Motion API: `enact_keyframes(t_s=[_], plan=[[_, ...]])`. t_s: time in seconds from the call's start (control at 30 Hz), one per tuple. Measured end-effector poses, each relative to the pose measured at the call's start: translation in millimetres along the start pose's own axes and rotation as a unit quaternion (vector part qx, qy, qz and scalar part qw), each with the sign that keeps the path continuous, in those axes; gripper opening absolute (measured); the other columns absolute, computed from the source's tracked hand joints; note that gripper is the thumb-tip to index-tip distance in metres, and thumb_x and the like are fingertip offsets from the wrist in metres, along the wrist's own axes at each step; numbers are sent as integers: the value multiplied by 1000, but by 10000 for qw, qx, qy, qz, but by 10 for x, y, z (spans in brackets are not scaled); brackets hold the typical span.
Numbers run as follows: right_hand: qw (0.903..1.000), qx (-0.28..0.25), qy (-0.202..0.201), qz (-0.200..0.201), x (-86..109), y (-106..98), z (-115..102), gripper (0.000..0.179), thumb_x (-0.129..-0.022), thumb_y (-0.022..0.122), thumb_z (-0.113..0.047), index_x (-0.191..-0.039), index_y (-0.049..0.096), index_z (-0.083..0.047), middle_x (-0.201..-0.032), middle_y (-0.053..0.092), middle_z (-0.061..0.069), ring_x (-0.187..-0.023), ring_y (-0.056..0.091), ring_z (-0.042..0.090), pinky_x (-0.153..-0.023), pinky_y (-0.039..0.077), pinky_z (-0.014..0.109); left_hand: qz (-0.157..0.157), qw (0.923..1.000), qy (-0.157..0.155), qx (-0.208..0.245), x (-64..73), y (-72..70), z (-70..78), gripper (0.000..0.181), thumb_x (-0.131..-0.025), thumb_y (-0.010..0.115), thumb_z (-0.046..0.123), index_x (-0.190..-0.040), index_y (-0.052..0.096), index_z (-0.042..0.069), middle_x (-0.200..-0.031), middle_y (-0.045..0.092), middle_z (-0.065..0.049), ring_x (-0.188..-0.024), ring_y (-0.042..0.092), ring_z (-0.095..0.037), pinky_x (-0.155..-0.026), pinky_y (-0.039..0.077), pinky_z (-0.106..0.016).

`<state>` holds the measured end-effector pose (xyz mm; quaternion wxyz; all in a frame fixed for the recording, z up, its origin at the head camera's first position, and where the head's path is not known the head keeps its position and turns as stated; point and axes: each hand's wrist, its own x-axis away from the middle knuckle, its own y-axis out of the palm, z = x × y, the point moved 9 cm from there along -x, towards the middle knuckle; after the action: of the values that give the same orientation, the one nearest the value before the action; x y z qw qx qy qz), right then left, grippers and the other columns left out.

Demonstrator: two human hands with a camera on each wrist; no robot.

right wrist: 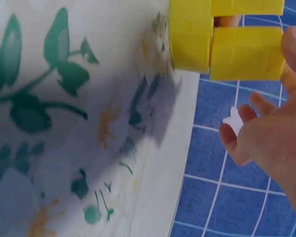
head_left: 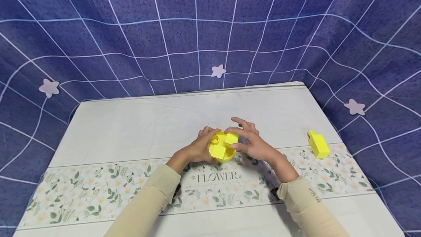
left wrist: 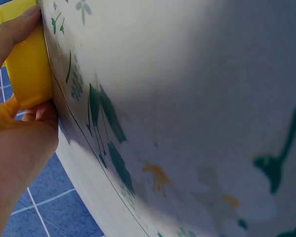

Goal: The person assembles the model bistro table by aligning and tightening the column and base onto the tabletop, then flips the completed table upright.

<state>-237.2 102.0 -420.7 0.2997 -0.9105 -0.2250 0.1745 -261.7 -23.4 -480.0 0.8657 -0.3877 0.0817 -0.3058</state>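
Observation:
Near the middle of the table sits a round, shallow yellow dish [head_left: 230,156]. My left hand [head_left: 200,148] grips its left side, thumb and fingers curved around the wall [left wrist: 32,74]. Inside stand a yellow block [head_left: 232,139] at the back right, a second yellow block [head_left: 217,152] at the front and a small yellow ring-shaped piece [head_left: 215,139] at the back left. My right hand [head_left: 254,145] pinches the back-right block between thumb and index finger near its top. In the right wrist view this block [right wrist: 246,54] stands upright from the dish, the other fingers held away from it.
A yellow bottle-shaped piece [head_left: 319,146] with a narrow neck lies to the right on the table. The white tablecloth [head_left: 148,127] carries a flower-printed band [head_left: 98,189]. Behind and beside the table hangs a blue checked curtain [head_left: 177,65] with stars.

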Motion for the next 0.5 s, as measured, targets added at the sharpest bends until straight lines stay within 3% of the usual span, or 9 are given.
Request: enact_keyframes(t_s=[0.27,0.37,0.5], plan=[[9935,234,456,1016,-110,8,70,39,-71,67,-44,-96,48,-19,-126,36,1,-107,26,21,-86,21,46,-62,10000,-26,-26,6,13,5,102,-47,85,23,-133,29,29,-119,32,4,-107,27,-12,-93,31,-35],[9918,325,541,1107,-141,20,80,42,-72,65,-48,-93,45,-18,-124,36,0,-105,26,20,-85,20,44,-74,9999,-71,-62,10,15,-4,104,-48,85,24,-134,28,28,-120,31,6,-108,27,-12,-94,31,-35],[9935,131,536,995,-135,4,71,39,-74,66,-42,-103,49,-21,-129,32,-2,-112,22,20,-89,20,49,-76,9998,-90,-189,12,8,-17,105,-48,85,25,-136,27,25,-121,31,6,-109,27,-12,-94,31,-34]])
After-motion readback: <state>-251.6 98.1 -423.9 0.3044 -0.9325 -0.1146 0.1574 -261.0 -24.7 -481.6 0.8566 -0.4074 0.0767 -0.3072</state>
